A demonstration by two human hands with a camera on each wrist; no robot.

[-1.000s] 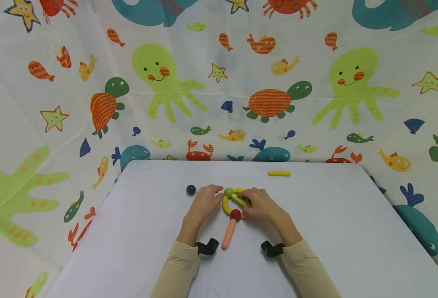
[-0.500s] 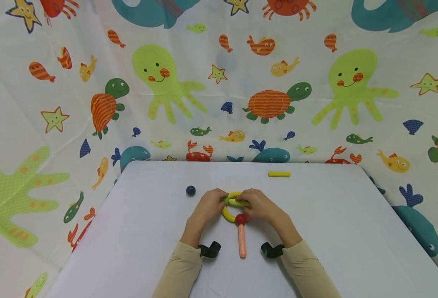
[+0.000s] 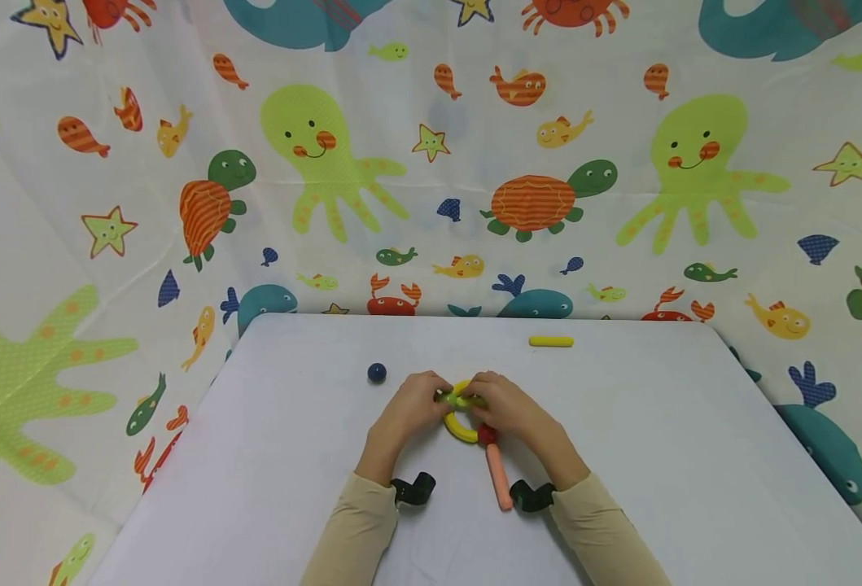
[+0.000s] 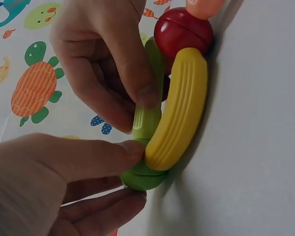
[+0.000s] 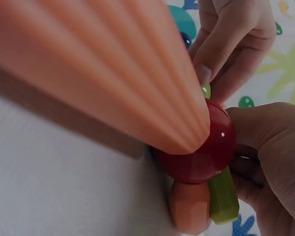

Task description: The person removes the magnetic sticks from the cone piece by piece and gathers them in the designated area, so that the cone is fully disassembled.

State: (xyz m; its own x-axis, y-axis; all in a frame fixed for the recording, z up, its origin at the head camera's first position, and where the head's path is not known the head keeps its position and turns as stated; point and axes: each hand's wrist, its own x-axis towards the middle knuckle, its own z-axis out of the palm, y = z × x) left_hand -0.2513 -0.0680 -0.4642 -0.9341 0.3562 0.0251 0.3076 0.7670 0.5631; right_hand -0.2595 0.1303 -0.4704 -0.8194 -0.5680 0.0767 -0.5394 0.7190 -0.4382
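My left hand (image 3: 416, 404) pinches the green ball (image 4: 145, 179) between thumb and fingers. With thumb and fingertips, my right hand (image 3: 513, 407) grips a light green bar (image 4: 147, 118), whose one end lies at the green ball. A curved yellow bar (image 4: 182, 108) runs from the green ball to a red ball (image 4: 184, 32), and another yellow curve (image 3: 461, 386) shows behind the hands. From the red ball a long salmon bar (image 3: 499, 476) points toward the person. In the right wrist view a second salmon piece (image 5: 189, 206) meets the red ball beside the light green bar.
A dark blue ball (image 3: 377, 373) lies on the white table (image 3: 277, 456) left of the hands. Toward the back right is a straight yellow bar (image 3: 551, 342). A cloth printed with sea animals (image 3: 431, 106) hangs behind the table.
My left hand has come in from beside the green ball and taken hold of it. The red ball has moved rightward, and the salmon bar has swung from lower left to lower right.
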